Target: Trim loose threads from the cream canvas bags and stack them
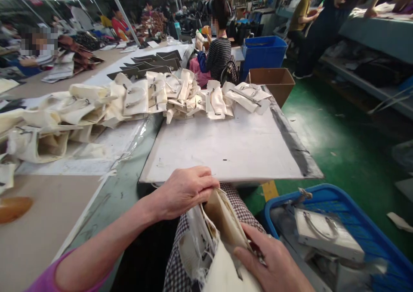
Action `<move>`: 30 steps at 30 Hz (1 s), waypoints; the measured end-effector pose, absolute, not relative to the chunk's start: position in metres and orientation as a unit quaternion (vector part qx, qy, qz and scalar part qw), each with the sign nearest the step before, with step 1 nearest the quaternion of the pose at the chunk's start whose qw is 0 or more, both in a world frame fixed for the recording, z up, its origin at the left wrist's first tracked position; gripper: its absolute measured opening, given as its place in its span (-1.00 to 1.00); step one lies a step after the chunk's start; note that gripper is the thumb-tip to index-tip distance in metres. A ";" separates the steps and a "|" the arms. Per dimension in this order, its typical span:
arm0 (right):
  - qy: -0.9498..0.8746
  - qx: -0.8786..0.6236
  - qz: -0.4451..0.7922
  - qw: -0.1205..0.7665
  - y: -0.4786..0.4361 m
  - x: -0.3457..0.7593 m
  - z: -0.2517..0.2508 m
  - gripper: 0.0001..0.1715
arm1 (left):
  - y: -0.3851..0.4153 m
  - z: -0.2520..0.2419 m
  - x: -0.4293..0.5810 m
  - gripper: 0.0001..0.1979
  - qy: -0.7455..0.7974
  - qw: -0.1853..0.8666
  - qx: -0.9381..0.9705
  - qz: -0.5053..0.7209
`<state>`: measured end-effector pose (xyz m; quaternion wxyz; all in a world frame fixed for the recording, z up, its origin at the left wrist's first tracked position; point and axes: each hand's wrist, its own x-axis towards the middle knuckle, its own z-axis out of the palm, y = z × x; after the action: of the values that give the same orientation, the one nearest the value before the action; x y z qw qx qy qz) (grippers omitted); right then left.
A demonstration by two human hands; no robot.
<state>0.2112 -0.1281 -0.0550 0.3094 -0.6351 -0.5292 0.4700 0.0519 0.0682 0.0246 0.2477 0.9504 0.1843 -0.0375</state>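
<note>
A cream handbag point(230, 262) with its mouth gaping rests on my lap, over a checked cloth point(176, 251). My left hand point(190, 191) has its fingers curled over the far end of the bag's rim. Along the near right side, my right hand point(266, 255) grips the bag wall, thumb on one face and fingers partly hidden behind it. Clear plastic and loose threads hang at the bag's left side. The brown lining shows inside the opening.
Cream bag pieces point(138, 96) lie heaped across the table's point(222, 150) far edge and leftward. At my right, a blue basket point(377, 236) holds a finished-looking white handbag point(325, 231). A seated person point(219, 46) works beyond, near a blue bin point(264, 51) and cardboard box point(271, 83).
</note>
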 end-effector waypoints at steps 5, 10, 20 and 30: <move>-0.552 -0.627 0.402 0.373 -0.135 0.207 -0.066 -0.57 | 0.072 0.022 0.056 -0.76 0.181 0.270 0.945 -0.039; -0.535 -0.627 0.395 0.406 -0.135 0.205 -0.073 -0.59 | 0.079 0.021 0.059 -0.76 0.207 0.337 0.917 -0.051; -0.559 -0.565 0.439 0.419 -0.126 0.221 -0.067 -0.63 | 0.091 0.002 0.067 -0.79 0.192 0.490 0.849 -0.046; -0.577 -0.618 0.418 0.334 -0.072 0.222 -0.032 -0.75 | 0.090 0.005 0.072 -0.80 0.201 0.506 0.837 -0.046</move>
<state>0.2218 -0.0723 -0.0320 0.3338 -0.6175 -0.5767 0.4179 0.0718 0.0899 0.0053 0.5064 0.8371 0.2014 -0.0465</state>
